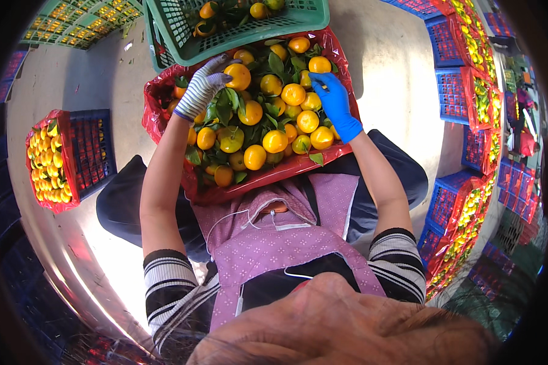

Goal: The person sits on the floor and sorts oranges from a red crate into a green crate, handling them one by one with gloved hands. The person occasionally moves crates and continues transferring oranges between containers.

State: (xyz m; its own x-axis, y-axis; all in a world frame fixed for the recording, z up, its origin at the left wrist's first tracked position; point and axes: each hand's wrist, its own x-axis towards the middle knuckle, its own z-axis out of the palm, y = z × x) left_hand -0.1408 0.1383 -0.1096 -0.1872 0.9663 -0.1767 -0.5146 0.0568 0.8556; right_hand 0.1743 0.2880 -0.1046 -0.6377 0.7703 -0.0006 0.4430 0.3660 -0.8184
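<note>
Orange and yellow-green mandarins, many with leaves, fill a crate lined with red plastic film [251, 182] in front of me. My left hand [205, 82], in a striped knit glove, holds a large orange mandarin [237, 76] between thumb and fingers at the crate's upper left. My right hand [334, 102], in a blue glove, is at the crate's right side, its fingertips at a yellowish mandarin [305, 80] just below an orange one [319, 65]. Whether those fingers grip it, I cannot tell. Green leaves [276, 64] lie between the hands.
A green plastic crate [255, 39] with a few mandarins rests against the far edge. On the left stands a blue crate [91, 146] with red film and mandarins. Blue crates [452, 93] of fruit line the right side, and green crates [82, 23] stand at upper left.
</note>
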